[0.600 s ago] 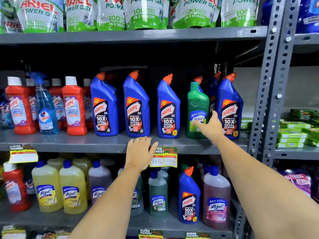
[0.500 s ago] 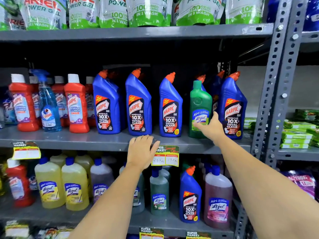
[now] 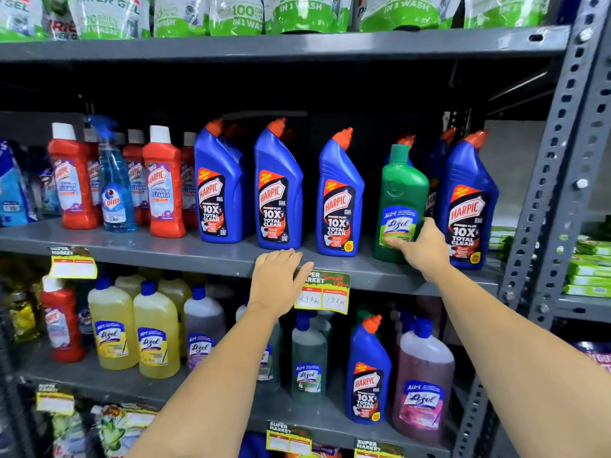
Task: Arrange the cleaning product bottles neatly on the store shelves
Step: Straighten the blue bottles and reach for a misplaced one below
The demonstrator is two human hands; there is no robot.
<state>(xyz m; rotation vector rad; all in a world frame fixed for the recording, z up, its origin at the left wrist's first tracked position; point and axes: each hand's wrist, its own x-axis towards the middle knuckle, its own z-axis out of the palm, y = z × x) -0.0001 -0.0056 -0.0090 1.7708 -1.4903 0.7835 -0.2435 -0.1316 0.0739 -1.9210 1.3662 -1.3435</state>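
Grey steel runs under everything you are working on: the middle shelf (image 3: 165, 251) carries the row you are arranging. Your right hand (image 3: 425, 247) is wrapped around the lower part of the green Lizol bottle (image 3: 401, 193), thumb and fingers closed on it near the label, and the bottle stands roughly upright with its base on the shelf, just beside the blue Harpic bottle at the right end (image 3: 469, 200) and in front of more blue bottles half hidden behind it. Your left hand (image 3: 276, 279) lies flat and relaxed over the front lip of the same shelf, fingers resting on the edge and grasping nothing, just beside the yellow price tag (image 3: 322, 299) that hangs there, with your thumb overlapping its corner. To the left of the green bottle you have three more blue Harpic bottles (image 3: 277, 193) standing apart in a line, labels forward, orange caps slanted to the right. Further left stand the red Harpic bathroom cleaners (image 3: 163, 186) with white caps, and a pale blue Colin spray bottle (image 3: 114, 193) sits in front of them. On the shelf below, you can see yellow Lizol bottles (image 3: 155, 335), a single blue Harpic (image 3: 367, 375) and a pink Lizol bottle (image 3: 423, 381). Green and white detergent pouches (image 3: 297, 14) line the top shelf.
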